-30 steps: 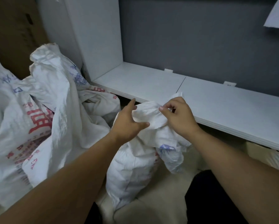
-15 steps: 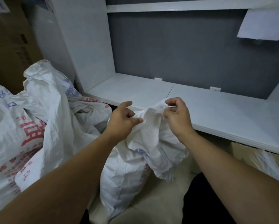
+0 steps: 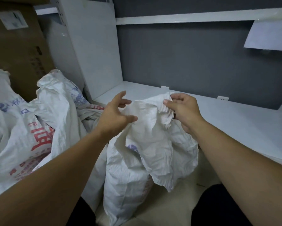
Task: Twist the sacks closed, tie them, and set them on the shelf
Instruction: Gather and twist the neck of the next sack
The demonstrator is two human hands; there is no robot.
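A white woven sack [image 3: 130, 173] stands upright on the floor in front of me, its loose top flopping over to the right. My right hand [image 3: 181, 111] pinches the bunched upper edge of the sack between thumb and fingers. My left hand [image 3: 115, 115] is at the left side of the sack's top with fingers spread, thumb touching the fabric, not gripping it. The low white shelf [image 3: 226, 121] runs just behind the sack and both hands.
Several more white sacks with red and blue print [image 3: 30, 128] are heaped at the left. A brown cardboard box [image 3: 17, 49] stands behind them. A white upright panel [image 3: 96, 51] bounds the shelf's left end. An upper shelf [image 3: 194, 17] carries a paper tag [image 3: 267, 36].
My left hand has let go of the sack's top and spread its fingers. My right hand has lifted the bunched edge a little. The view has tilted upward, showing the upper shelf.
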